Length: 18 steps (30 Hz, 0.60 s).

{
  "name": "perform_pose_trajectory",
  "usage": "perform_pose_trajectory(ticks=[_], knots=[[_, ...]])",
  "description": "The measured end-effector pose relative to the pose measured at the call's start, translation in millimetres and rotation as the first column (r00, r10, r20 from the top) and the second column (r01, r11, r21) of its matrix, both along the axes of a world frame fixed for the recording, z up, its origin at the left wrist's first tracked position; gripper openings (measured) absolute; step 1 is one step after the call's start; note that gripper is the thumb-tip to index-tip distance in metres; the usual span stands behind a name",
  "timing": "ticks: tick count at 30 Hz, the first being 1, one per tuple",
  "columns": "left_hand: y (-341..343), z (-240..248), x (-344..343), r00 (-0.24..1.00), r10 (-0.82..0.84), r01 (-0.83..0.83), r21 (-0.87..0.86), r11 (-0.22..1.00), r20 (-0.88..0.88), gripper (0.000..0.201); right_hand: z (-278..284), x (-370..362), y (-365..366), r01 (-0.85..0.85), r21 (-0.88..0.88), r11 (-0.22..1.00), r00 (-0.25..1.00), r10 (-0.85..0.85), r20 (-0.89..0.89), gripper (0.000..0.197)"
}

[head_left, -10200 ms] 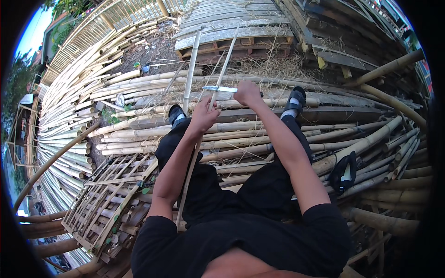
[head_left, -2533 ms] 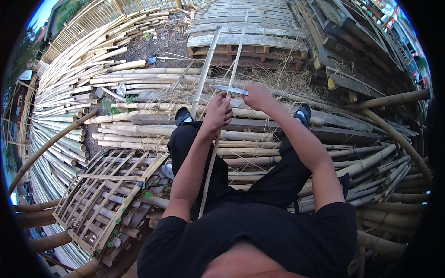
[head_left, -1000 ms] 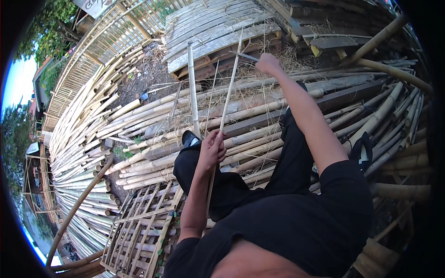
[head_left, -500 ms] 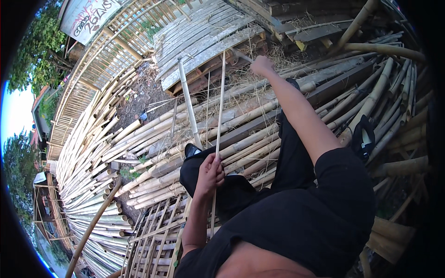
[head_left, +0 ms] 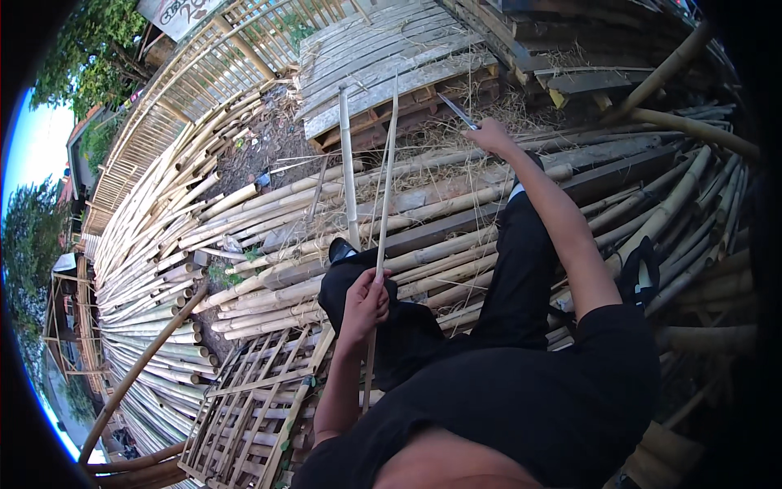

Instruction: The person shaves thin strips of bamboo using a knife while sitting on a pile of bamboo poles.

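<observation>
My left hand [head_left: 365,303] is closed around a long, thin bamboo strip [head_left: 388,179], which runs upward away from me and continues below the hand beside my leg. A narrower sliver shows close alongside its upper half; whether it is attached I cannot tell. Farther out to the right, my right hand [head_left: 490,137] grips a knife [head_left: 459,111], its blade pointing up and left, apart from the strip. Left of the strip, a wider split bamboo piece [head_left: 348,163] leans upright near my left shoe [head_left: 340,249].
Many bamboo poles [head_left: 163,285] lie across the left side and under my legs. A slatted wooden platform [head_left: 391,49] stands ahead, with straw [head_left: 509,110] around it. A bamboo lattice panel [head_left: 252,407] lies at the lower left. A bamboo fence [head_left: 195,81] curves behind.
My right hand's knife blade, smeared before, now shows clearly beyond the fist. The left hand keeps its hold on the strip. The whole view has shifted slightly.
</observation>
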State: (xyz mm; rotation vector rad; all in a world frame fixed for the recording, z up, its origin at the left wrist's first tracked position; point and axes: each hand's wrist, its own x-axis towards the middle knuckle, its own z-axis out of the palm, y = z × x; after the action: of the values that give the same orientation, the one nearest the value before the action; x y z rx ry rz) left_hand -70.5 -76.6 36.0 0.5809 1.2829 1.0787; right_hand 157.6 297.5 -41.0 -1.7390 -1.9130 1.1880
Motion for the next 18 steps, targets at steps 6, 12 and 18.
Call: perform_pose_trajectory(ticks=[6, 12, 18], knots=[[10, 3, 0, 1.000, 0.010, -0.010, 0.038, 0.999, -0.015, 0.026, 46, -24, -32, -0.100, -0.129, 0.987, 0.876, 0.025, -0.482, 0.029], [28, 15, 1, 0.979, -0.026, 0.049, 0.109, 0.993, -0.201, 0.029, 103, -66, -90, -0.192, 0.065, 0.979, 0.904, 0.202, -0.376, 0.038], [36, 19, -14, 0.840, -0.046, 0.136, 0.128, 0.982, -0.541, 0.033, 115, -88, -110, -0.067, -0.058, 0.996, 0.871, 0.030, -0.491, 0.044]])
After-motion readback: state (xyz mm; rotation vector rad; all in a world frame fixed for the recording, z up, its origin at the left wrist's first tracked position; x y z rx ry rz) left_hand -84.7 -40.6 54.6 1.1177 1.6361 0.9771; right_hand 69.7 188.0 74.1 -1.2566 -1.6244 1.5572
